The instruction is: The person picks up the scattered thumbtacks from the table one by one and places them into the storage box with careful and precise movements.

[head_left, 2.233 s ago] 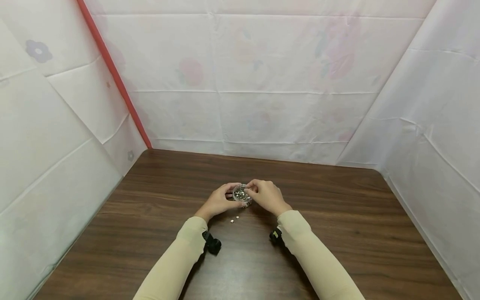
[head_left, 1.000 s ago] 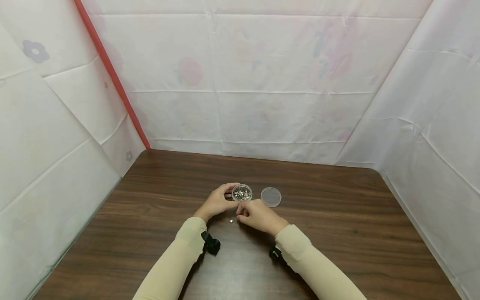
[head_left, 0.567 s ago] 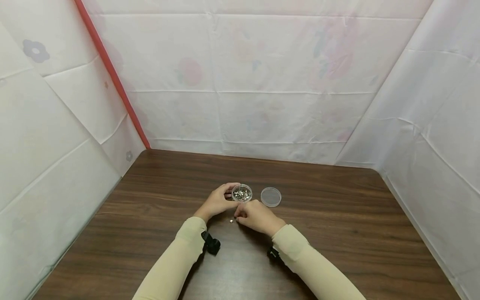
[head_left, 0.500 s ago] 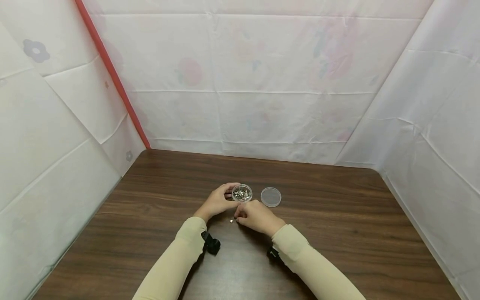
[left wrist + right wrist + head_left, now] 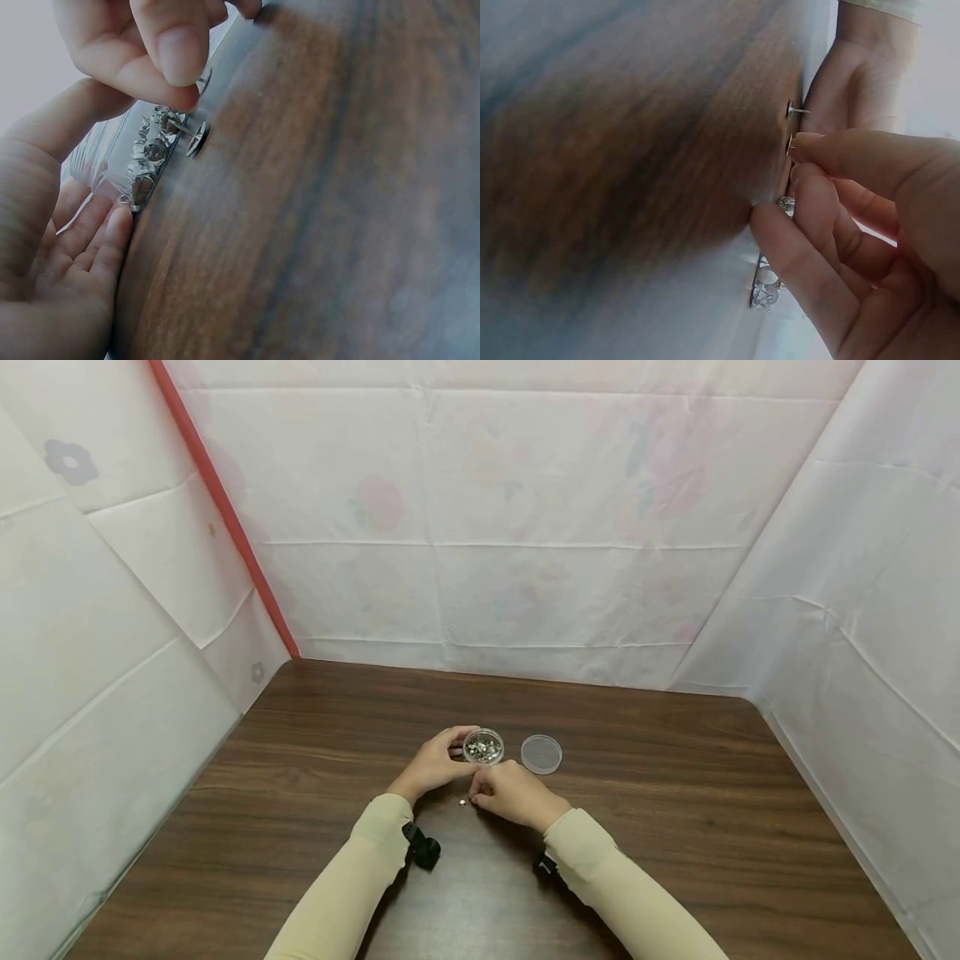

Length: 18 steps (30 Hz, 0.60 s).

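A clear round box (image 5: 483, 762) filled with metal thumbtacks (image 5: 481, 747) stands on the table. My left hand (image 5: 432, 764) grips it from the left, fingers behind and thumb in front. Just in front of the box, my right hand (image 5: 517, 793) reaches down to the tabletop. Its thumb and fingertips pinch a thumbtack (image 5: 790, 145), whose flat head is down on the wood in the right wrist view. Close beside it a second thumbtack (image 5: 198, 139) lies loose, head down and pin up; the head view shows this loose thumbtack (image 5: 462, 802) left of my right fingertips.
A clear round lid (image 5: 542, 754) lies on the table right of the box, behind my right hand. The dark wooden table (image 5: 675, 827) is enclosed by pale patterned cloth (image 5: 480, 593) at the back and sides.
My right hand has moved from the box's rim toward the front, down to the loose thumbtacks. The lid now shows on the table at the right. My left hand stays on the box.
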### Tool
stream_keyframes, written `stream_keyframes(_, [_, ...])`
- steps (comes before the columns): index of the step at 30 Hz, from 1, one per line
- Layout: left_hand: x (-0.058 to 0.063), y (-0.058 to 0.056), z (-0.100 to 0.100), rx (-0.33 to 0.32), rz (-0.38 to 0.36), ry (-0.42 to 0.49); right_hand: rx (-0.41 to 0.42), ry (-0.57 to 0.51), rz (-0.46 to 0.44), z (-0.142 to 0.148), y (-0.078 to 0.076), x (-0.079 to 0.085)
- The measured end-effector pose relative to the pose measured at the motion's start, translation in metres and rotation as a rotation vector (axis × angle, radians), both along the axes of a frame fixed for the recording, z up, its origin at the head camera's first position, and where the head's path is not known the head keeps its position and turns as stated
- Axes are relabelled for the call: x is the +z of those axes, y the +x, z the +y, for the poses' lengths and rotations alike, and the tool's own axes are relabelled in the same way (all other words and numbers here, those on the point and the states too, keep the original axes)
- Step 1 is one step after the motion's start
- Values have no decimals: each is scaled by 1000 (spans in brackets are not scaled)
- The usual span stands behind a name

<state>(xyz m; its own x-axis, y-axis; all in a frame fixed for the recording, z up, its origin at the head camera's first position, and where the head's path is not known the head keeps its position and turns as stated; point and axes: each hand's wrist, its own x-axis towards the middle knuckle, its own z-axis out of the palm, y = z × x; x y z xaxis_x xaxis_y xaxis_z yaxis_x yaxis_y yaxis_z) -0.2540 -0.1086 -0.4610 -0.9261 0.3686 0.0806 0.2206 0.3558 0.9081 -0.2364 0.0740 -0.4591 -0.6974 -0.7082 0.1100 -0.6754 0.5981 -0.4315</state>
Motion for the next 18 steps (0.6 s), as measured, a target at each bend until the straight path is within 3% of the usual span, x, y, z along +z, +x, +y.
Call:
stream_keyframes(2, [-2,-1,-1,1,13,1,-1,-8,-10,1,0,1])
stream_keyframes(9, [-33,-18,-3,51,-1,-15,-57,-73,-15,7,-5,7])
stream_keyframes(18, [-35,-20,-3,67,-19,-46,-167,-132,3,20,-14,20])
